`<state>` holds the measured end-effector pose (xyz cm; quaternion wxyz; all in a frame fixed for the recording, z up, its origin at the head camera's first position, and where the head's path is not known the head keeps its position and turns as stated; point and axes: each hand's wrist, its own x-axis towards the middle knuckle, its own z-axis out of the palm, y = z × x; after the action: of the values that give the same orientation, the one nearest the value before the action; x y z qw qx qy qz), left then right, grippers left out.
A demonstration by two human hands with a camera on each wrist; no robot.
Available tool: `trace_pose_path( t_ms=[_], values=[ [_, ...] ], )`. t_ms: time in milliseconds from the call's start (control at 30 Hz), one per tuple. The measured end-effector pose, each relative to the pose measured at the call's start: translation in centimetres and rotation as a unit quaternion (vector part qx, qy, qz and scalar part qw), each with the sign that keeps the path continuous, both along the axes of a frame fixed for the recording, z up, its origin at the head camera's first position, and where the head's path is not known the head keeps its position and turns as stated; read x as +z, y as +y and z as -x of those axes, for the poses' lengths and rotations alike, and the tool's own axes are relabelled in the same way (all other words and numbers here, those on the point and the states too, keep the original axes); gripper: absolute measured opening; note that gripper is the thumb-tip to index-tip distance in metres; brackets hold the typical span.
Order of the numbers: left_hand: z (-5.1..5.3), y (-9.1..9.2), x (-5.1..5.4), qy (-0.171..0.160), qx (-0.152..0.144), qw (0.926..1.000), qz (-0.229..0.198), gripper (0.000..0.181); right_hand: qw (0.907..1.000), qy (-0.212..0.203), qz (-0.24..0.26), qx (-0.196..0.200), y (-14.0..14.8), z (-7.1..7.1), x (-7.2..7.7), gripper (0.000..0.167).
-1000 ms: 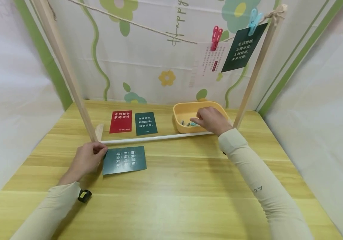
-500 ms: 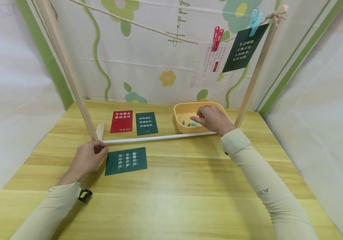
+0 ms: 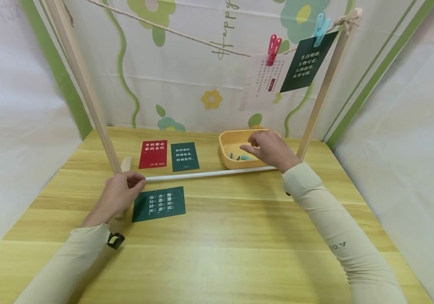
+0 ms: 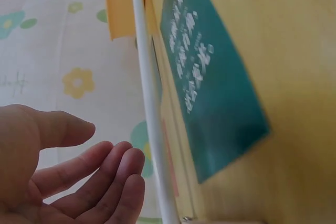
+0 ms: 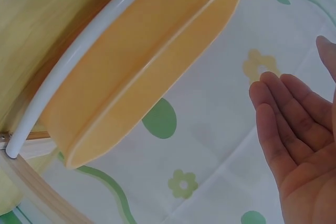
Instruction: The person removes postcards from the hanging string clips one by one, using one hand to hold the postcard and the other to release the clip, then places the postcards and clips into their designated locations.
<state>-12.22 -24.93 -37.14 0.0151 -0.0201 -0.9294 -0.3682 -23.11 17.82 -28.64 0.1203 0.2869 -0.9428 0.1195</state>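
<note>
My left hand (image 3: 119,192) hovers beside the left post, above the near-left end of the white rod (image 3: 201,174). In the left wrist view its fingers (image 4: 123,169) are loosely bent and hold nothing. Just right of it, a dark green card (image 3: 160,204) with white writing lies on the table. My right hand (image 3: 271,150) is over the yellow basket (image 3: 226,150), thumb and fingers apart, nothing between them in the right wrist view. Inside the basket lie several small clothespins (image 3: 245,158), partly hidden by the basket wall and hand.
Behind the rod lie a red card (image 3: 153,154) and another green card (image 3: 184,156). A twine line (image 3: 167,28) runs between two wooden posts (image 3: 321,97). On it, a pink clothespin (image 3: 273,50) holds a pale card (image 3: 264,84) and a blue clothespin (image 3: 321,29) a dark green card (image 3: 308,63).
My left hand has shifted slightly right and up, off the near card's left edge. My right hand has barely moved above the basket. The cards stay in place.
</note>
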Motion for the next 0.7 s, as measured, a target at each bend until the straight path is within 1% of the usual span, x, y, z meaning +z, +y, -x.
trace_pose_path(
  t_ms=[133, 367, 500, 700],
  values=[
    [0.4, 0.7, 0.4, 0.011, -0.010, 0.9999, -0.006, 0.031, 0.9999, -0.009, 0.004, -0.006, 0.1, -0.3, 0.2, 0.039],
    [1.1, 2.1, 1.0, 0.019, -0.029, 0.9993, -0.014, 0.032, 0.9997, -0.016, 0.012, -0.009, 0.4, -0.7, 0.6, 0.038],
    [1.3, 2.9, 1.4, 0.030, -0.030, 0.9990, -0.015, 0.030, 0.9997, -0.012, 0.018, -0.006, 0.5, -0.9, 1.0, 0.038],
    [1.8, 3.8, 1.9, 0.042, -0.033, 0.9983, -0.023, 0.028, 0.9997, 0.007, 0.024, -0.002, 0.8, -1.2, 1.5, 0.036]
  ],
)
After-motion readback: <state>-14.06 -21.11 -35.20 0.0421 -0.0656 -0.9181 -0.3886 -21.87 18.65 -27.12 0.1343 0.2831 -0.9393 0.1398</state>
